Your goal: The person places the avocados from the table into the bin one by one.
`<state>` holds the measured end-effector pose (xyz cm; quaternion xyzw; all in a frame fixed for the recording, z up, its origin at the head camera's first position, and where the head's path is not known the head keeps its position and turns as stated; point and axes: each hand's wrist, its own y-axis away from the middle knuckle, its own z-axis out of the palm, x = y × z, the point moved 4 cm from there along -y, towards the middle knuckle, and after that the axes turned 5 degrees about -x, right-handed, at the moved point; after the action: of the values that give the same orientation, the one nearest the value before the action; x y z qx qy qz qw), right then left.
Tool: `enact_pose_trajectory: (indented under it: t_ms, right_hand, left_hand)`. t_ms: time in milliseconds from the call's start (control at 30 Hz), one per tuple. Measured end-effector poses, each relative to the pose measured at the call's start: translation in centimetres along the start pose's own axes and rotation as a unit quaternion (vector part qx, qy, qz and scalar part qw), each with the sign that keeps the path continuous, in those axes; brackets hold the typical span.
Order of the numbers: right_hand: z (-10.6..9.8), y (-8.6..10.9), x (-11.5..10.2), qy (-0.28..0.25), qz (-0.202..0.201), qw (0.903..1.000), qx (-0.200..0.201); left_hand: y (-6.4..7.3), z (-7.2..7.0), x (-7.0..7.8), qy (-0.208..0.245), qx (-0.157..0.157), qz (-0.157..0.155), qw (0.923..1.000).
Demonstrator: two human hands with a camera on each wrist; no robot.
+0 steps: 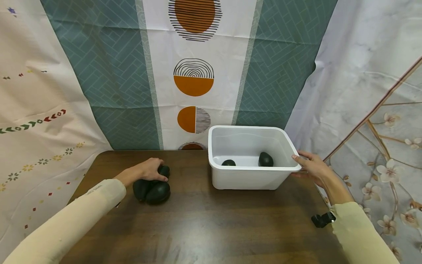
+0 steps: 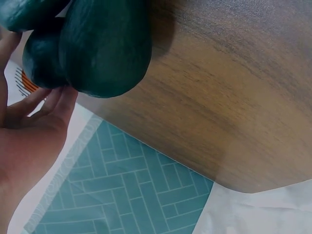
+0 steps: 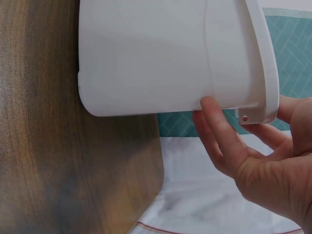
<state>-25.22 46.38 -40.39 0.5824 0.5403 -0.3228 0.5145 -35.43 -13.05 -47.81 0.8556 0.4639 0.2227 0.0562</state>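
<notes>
On the left of the table, my left hand [image 1: 149, 170] curls its thumb and fingers round a dark green avocado [image 1: 164, 171] at the back of a small cluster. Two more avocados touch it: one in front [image 1: 159, 193] and one at the left [image 1: 141, 189]. The left wrist view shows the gripped avocado [image 2: 44, 56] beside a larger-looking one [image 2: 107, 48]. My right hand [image 1: 313, 169] holds the right end of a white plastic bin [image 1: 247, 179], thumb on the rim and fingers against the outer wall [image 3: 146, 63]. Two avocados, a left one [image 1: 229, 162] and a right one [image 1: 265, 160], lie inside.
The brown wooden table [image 1: 197, 227] ends at a patterned curtain [image 1: 201, 91] behind the bin. Pale printed cloth [image 1: 49, 121] hangs along the left, and flowered cloth [image 1: 372, 146] along the right. A black strap device [image 1: 323, 220] sits on my right wrist.
</notes>
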Motion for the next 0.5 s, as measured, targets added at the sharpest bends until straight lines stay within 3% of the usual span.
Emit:
enact_pose_trajectory:
  t_ms: [500]
  right_hand:
    - [0.0,0.18,-0.06,0.002,0.006,1.0,0.004]
  left_hand:
    - [0.16,0.04,0.0,0.0,-0.004,0.012,0.9999]
